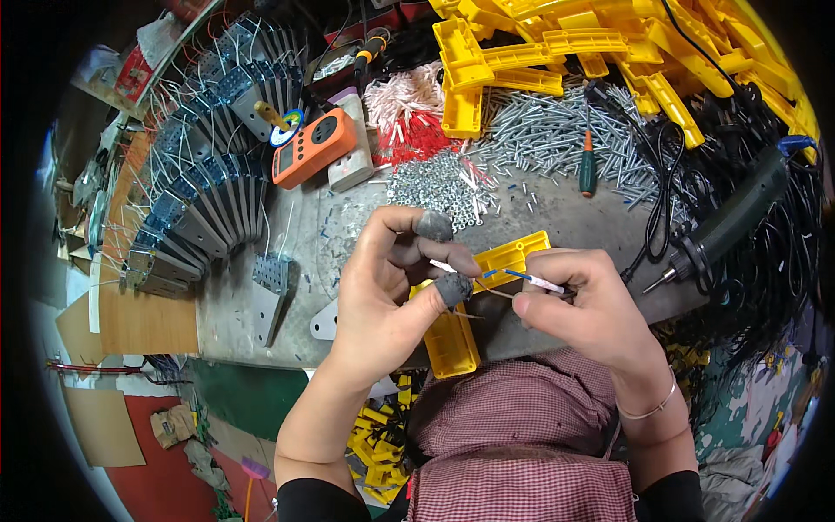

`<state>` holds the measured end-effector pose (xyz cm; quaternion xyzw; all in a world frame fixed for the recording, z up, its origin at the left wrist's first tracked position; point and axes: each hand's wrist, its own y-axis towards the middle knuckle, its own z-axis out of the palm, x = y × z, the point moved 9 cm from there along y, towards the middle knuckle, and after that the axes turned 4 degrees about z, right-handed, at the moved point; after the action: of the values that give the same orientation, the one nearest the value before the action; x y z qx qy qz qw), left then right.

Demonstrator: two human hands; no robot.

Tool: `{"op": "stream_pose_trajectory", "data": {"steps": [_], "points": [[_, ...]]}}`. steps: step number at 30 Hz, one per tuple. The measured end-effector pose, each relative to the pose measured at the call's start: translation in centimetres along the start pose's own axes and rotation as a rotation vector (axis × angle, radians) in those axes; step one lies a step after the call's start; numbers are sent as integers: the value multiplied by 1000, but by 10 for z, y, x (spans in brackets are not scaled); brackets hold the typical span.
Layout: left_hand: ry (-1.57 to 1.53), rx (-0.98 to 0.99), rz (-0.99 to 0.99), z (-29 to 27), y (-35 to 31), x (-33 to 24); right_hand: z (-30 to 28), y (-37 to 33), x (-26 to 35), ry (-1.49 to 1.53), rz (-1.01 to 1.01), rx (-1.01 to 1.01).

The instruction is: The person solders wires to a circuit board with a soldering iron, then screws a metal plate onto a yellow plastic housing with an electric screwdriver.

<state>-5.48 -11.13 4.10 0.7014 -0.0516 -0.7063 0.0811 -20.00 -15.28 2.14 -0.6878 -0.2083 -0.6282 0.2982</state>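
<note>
In front of my apron, both hands are raised over the near edge of the metal bench. My left hand point(374, 291) has dark coverings on its thumb and a fingertip, and its fingers pinch a thin wire; a bit of white shows between them. A cord with a white sleeve point(545, 284) and a blue wire end point(515, 275) is held between the thumb and fingers of my right hand point(591, 304). Behind and below the hands lies a yellow plastic housing point(452, 344), with another yellow piece point(515, 254) angled beside it. My fingers hide where the wires meet.
An orange meter point(315, 148) stands behind left, near rows of grey plates with wired boards point(213, 213). Piles of nuts point(435, 187), screws point(548, 130) and yellow housings point(600, 39) cover the back. A green screwdriver point(588, 165), a power screwdriver point(726, 217) and black cables lie right.
</note>
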Motion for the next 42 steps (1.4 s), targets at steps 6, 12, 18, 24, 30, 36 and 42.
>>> {"op": "stream_pose_trajectory", "data": {"steps": [6,12,18,24,30,36,42], "points": [[61,-112,-8,-4,-6,-1,3,-1,2,3,-26,2],[187,-79,40,-1,-8,-7,2,0,-4,11,11,-9],[19,-156,3,-8,-10,-1,2,3,-2,-53,-143,-53],[35,-70,20,0,-12,0,3,1,-1,-156,0,-37],[128,62,-70,12,-2,10,-7,-8,-10,48,-90,-105],[761,161,381,30,-20,-49,1,-9,16,-312,-273,-36],[1145,246,685,61,-40,-79,16,-13,27,-411,-381,75]]}}
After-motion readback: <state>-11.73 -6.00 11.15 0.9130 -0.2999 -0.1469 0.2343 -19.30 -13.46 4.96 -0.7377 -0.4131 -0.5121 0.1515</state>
